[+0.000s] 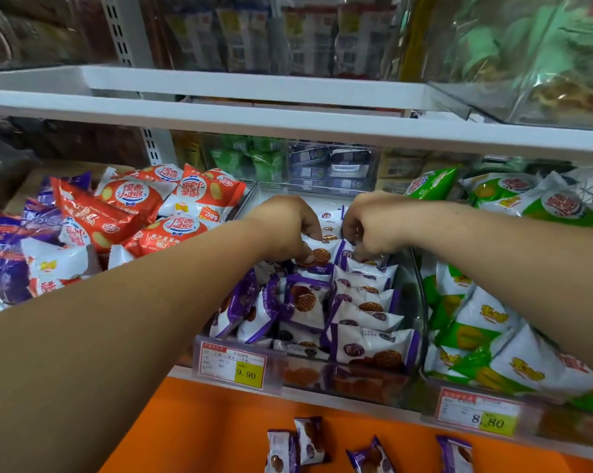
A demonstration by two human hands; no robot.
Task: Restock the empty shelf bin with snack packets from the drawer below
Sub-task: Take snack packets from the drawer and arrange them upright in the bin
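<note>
A clear shelf bin (419, 302) in the middle of the shelf holds several purple-and-white snack packets (363, 303) lined up from front to back. My left hand (284, 227) reaches into the back of the bin, its fingers curled round a white packet (317, 252) printed with a round waffle biscuit. My right hand (370, 223) is beside it, fingers curled and pinching the top of another purple packet (351, 256) in the right row. Below, several more purple packets (308, 442) lie loose on an orange surface (199, 428).
Red-and-white snack packets (141, 213) fill the bin on the left, green-and-white ones (486, 322) the bin on the right. Price tags (233, 367) hang on the bin fronts. A white shelf board (288, 121) runs overhead, with stocked clear bins above it.
</note>
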